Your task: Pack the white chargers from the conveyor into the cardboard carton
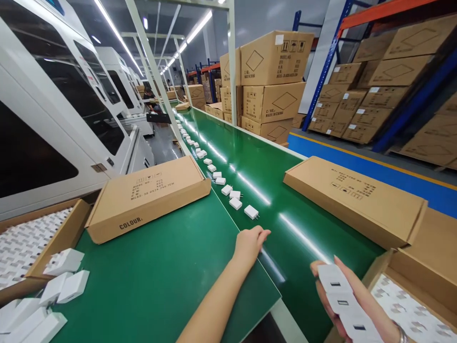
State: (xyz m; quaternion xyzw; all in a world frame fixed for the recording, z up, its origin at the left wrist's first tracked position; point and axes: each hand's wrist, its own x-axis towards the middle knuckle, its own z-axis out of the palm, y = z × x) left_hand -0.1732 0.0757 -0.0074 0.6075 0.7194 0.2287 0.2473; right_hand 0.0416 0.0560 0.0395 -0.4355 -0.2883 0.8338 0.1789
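My right hand (323, 290) grips a row of several white USB chargers (343, 303), their port faces turned up, over the near right of the belt. Above the belt's left edge is my left hand (250, 244), fingers curled in and thumb side pointing right; whatever is inside them, if anything, is hidden. Just beyond it, a white charger (251, 212) lies on the green conveyor belt (264, 157), apart from the hand. A line of several more chargers trails off toward the far end, some with metal prongs showing.
Closed cardboard boxes lie left (153, 195) and right (357, 195) of the line. An open carton of chargers (403, 309) stands near my right arm, another (76, 219) at far left. Loose chargers (73, 286) sit on the green side table (153, 281). White machines (89, 157) line the left.
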